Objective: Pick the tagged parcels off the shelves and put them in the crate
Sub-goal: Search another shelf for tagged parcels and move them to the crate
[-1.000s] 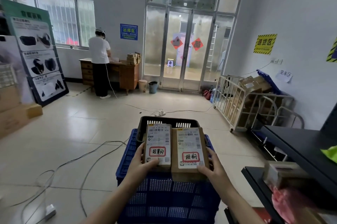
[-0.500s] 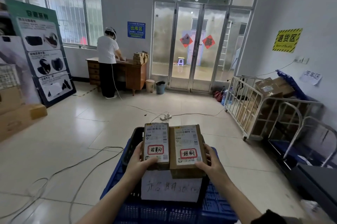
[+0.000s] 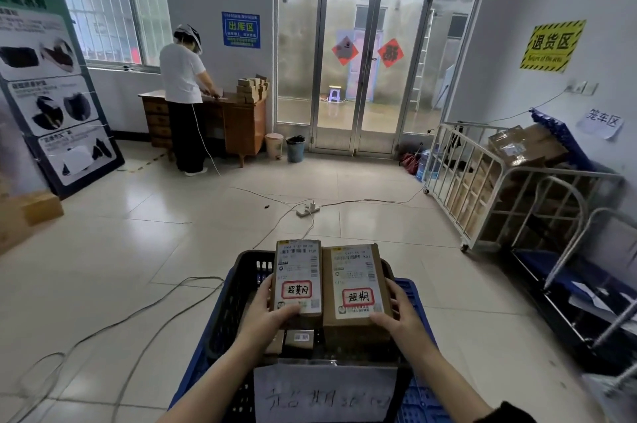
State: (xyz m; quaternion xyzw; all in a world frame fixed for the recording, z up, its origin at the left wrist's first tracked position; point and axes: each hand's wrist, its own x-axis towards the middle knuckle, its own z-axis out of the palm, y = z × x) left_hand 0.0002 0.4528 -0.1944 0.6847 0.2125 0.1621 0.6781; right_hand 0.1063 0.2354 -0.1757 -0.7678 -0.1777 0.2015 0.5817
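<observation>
Parcels lower than half second ago, now over black crate (image 3: 238,288) mouth. Left hand (image 3: 265,314) grips narrow parcel (image 3: 298,279); right hand (image 3: 396,317) grips wider parcel (image 3: 356,288), touching side by side. Smaller parcel (image 3: 300,338) inside crate.

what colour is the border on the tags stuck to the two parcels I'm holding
Red, around black handwriting, on both the left parcel and right parcel; head view.

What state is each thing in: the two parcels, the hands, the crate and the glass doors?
Left parcel: held by left hand, above the crate.
Right parcel: held by right hand, beside the first.
Black crate: open, partly filled.
Glass doors: shut.
</observation>
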